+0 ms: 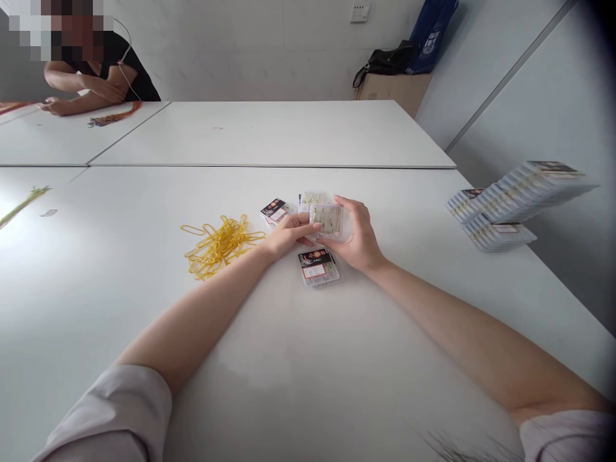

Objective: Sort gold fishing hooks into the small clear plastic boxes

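Both hands meet at a small clear plastic packet (pixel 328 220) with pale contents, held just above the white table (pixel 337 359). My right hand (pixel 359 236) wraps its fingers round the packet's right side. My left hand (pixel 289 234) pinches its left edge. A similar packet with a black and red label (pixel 318 266) lies flat just below the hands. Another labelled packet (pixel 275 211) lies to the upper left, and a further clear one (pixel 308 199) sits behind the held one. A heap of yellow rubber bands (pixel 219 244) lies left of my left hand.
Stacks of the same packets (pixel 514 202) lean at the table's right edge. Another person (pixel 91 77) sits at the far left table with a reddish bundle (pixel 115 117). A yellow strip (pixel 22 202) lies at the left edge. A black bag (pixel 385 61) rests on a box by the wall.
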`<action>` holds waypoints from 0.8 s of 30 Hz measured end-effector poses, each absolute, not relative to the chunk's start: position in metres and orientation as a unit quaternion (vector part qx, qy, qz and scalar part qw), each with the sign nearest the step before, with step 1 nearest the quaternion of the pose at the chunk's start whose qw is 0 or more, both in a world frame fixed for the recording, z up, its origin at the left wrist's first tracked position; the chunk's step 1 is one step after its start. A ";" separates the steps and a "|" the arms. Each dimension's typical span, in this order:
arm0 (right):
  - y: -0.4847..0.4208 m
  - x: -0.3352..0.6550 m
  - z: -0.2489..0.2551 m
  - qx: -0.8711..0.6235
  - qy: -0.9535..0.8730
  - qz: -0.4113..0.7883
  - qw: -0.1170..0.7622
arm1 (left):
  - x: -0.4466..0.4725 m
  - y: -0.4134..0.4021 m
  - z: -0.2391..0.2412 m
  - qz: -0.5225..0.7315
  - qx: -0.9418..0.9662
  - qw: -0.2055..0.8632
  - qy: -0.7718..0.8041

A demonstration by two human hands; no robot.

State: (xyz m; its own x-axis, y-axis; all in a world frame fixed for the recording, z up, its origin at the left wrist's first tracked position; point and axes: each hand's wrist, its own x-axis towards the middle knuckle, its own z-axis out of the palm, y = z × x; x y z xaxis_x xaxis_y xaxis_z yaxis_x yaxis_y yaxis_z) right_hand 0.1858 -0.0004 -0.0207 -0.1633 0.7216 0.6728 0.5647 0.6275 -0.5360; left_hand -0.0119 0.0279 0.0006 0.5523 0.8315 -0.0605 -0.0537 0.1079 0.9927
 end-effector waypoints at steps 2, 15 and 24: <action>-0.001 0.186 -0.022 -0.418 -0.758 0.085 0.493 | -0.013 0.029 0.000 0.344 0.557 0.675 0.340; 0.000 0.186 -0.026 -0.415 -0.747 0.161 0.494 | -0.013 0.033 -0.001 0.364 0.516 0.695 0.344; -0.001 0.185 -0.023 -0.406 -0.744 0.159 0.507 | -0.012 0.033 -0.002 0.353 0.535 0.682 0.351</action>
State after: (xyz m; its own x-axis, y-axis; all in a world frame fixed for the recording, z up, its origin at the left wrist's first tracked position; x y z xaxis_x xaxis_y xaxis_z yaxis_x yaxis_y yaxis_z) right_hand 0.1852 -0.0011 -0.0231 -0.1567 0.7649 0.6248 0.4435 0.6197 -0.6475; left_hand -0.0122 0.0328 -0.0020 0.5039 0.8578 -0.1017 -0.1057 0.1781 0.9783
